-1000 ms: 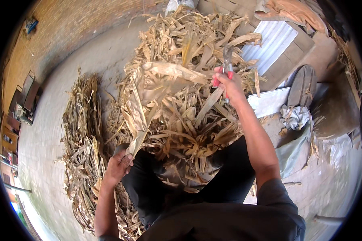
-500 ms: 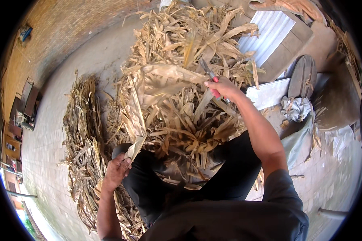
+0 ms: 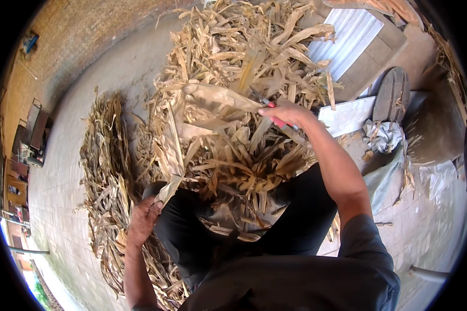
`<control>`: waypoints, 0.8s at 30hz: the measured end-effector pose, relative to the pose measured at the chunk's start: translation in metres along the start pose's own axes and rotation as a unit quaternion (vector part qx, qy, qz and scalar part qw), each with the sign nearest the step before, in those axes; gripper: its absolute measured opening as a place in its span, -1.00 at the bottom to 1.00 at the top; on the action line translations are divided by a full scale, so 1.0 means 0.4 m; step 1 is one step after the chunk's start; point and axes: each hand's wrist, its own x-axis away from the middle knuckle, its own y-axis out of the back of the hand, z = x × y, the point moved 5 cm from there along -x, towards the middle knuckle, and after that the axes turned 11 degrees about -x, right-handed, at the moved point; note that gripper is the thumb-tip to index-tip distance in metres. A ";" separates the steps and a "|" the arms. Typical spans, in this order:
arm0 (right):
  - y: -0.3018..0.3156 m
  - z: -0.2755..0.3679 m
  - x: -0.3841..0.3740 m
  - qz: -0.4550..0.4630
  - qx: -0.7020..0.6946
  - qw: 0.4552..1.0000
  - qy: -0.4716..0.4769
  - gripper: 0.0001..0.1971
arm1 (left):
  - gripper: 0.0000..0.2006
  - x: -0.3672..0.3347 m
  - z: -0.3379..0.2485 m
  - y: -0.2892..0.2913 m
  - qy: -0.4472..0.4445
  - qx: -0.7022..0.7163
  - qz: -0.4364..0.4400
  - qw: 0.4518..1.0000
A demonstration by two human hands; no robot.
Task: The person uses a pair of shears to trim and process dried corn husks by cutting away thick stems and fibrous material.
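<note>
My left hand (image 3: 144, 216) is closed around the lower end of a long, pale dried corn leaf (image 3: 172, 155), beside my left knee. The leaf runs up from that hand, bends over, and reaches toward the fingertips of my right hand (image 3: 288, 113). That hand is closed on red-handled pruning shears (image 3: 279, 121), their dark blades pointing up and left. The leaf's far end meets the thumb and fingers there; whether they pinch it is hard to tell. Beneath both hands spreads a large heap of dry corn leaves (image 3: 218, 62).
A long stack of dry stalks and leaves (image 3: 106, 155) lies along my left side. To the right are a corrugated white sheet (image 3: 345, 44), a white board (image 3: 347, 118), a dark oval board (image 3: 390, 96) and crumpled plastic (image 3: 383, 136). A cart (image 3: 35, 135) stands far left.
My left hand has shifted slightly left and down with the leaf's end. My right hand has moved a little left, and the shears have tilted flatter.
</note>
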 end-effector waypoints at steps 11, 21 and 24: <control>-0.005 0.009 0.017 -0.001 0.010 0.999 0.043 -0.41 | -0.74 -0.013 -0.020 0.011 -0.028 -0.031 0.035 0.998; -0.034 0.063 0.052 -0.045 -0.059 0.996 0.043 -0.50 | -0.73 0.000 0.020 0.017 0.026 0.035 0.024 0.999; -0.035 0.061 0.054 -0.069 -0.078 0.993 0.051 -0.55 | -0.72 -0.002 0.028 0.029 0.043 0.045 0.024 0.998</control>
